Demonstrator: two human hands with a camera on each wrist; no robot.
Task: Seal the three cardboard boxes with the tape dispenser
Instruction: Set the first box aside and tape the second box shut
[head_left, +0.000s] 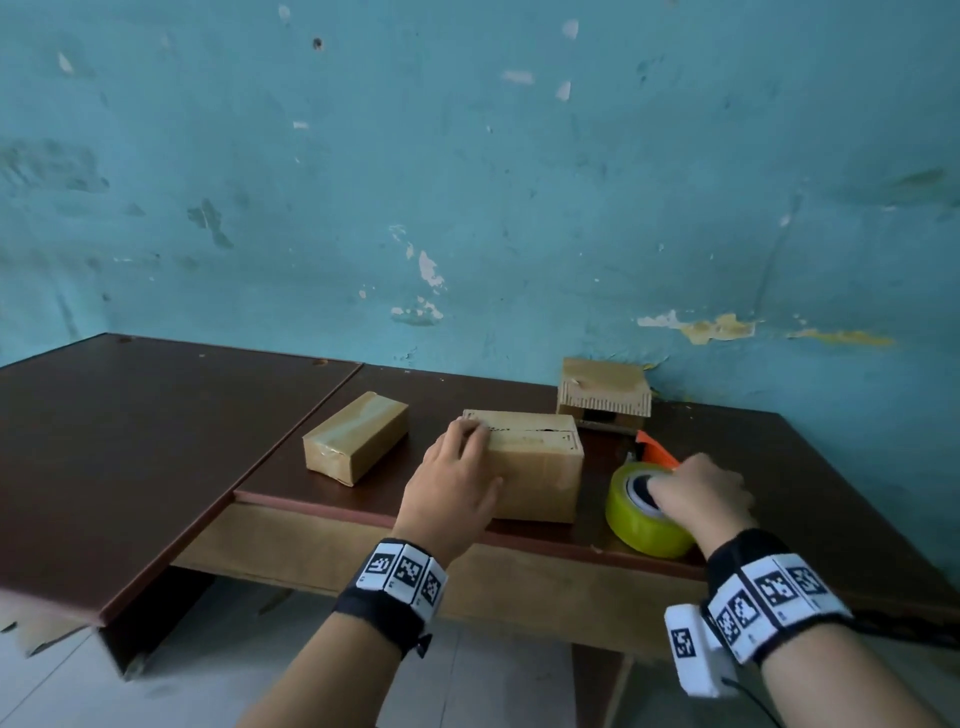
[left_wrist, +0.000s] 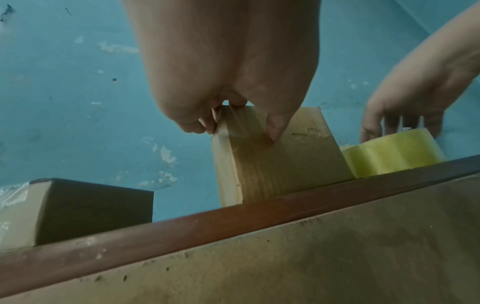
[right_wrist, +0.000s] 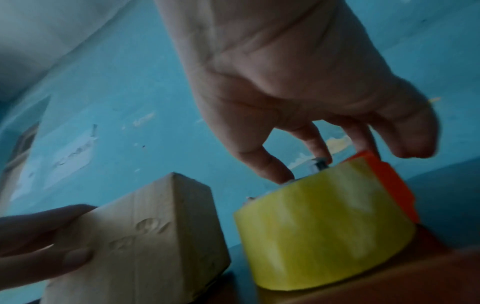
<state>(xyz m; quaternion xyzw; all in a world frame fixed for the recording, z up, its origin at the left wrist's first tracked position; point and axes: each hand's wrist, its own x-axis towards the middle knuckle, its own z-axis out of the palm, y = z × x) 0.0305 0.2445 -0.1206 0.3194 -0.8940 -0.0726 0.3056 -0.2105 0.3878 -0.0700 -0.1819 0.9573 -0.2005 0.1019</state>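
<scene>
Left hand (head_left: 457, 483) gripping middle cardboard box (head_left: 540, 467) near the table's (head_left: 156, 441) front edge, right hand (head_left: 698, 493) fingers curled over tape dispenser (head_left: 644, 514) beside it, apparently grasping, two boxes behind.

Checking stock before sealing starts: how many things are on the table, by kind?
Cardboard boxes: 3, the left box, the middle box, the far box
Tape dispensers: 1, the tape dispenser
Total: 4
</scene>
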